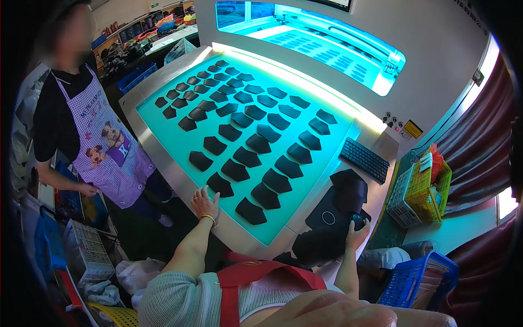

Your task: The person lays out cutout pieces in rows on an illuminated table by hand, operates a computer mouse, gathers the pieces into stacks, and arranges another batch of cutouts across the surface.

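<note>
Grasps dark mouse [357, 219] in R hand [357, 235], w/ fingers curled over & palm hidden. Spreads L hand [205, 204] loosely at near edge of turquoise bed [180, 143], beside nearest of dark cut pieces [220, 184], laid in rows there; can't tell if touching. Can't ID black mass [318, 245] by R wrist. Can see just btm strip of screen [332, 3], cut off up top. Can spot lettering on checked apron [106, 147] of co-worker [54, 109], plus chars at upper R of white machine [425, 54], partly lost in dark rim. Can't read yellow label [412, 129]: too small.
</note>
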Demonstrator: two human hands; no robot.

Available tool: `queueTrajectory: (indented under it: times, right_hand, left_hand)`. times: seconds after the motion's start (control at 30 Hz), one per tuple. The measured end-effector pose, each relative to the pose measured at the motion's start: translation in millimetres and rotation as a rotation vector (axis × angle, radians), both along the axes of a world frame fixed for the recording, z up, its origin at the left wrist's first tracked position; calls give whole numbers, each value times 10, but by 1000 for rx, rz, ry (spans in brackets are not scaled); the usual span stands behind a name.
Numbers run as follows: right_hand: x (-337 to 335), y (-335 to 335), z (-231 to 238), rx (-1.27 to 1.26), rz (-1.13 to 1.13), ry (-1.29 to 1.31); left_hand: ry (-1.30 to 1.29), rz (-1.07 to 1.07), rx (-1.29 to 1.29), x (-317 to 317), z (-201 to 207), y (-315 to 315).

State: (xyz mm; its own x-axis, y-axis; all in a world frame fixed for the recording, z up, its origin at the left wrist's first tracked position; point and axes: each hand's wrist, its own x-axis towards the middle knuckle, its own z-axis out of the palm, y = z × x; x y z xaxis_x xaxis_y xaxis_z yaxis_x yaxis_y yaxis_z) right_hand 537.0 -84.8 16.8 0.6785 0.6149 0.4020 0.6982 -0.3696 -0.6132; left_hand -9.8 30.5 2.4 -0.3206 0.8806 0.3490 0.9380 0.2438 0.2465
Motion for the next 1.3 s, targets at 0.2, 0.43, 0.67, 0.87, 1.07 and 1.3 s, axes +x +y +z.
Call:
queueTrajectory:
  times: [0.2,0.43,0.67,0.87,1.07,1.3]
  right_hand:
    - [6,16,-102,24,1,-19]
    - [-32,18,-101,7,-6,-34]
    - [3,34,-101,9,-2,-45]
    - [2,34,-125,20,-15,-47]
    - [68,40,-136,64,-26,2]
    - [72,98,-186,133,-84,93]
  left_hand:
    - [5,-9,13,-14,-62,32]
    - [-5,0,3,-29,-70,23]
    - [-20,-10,-22,-2,13,52]
    - [-30,-20,-10,-5,-16,38]
    - [-43,-56,15,-39,-88,27]
    - [-175,-192,-17,-291,32,31]
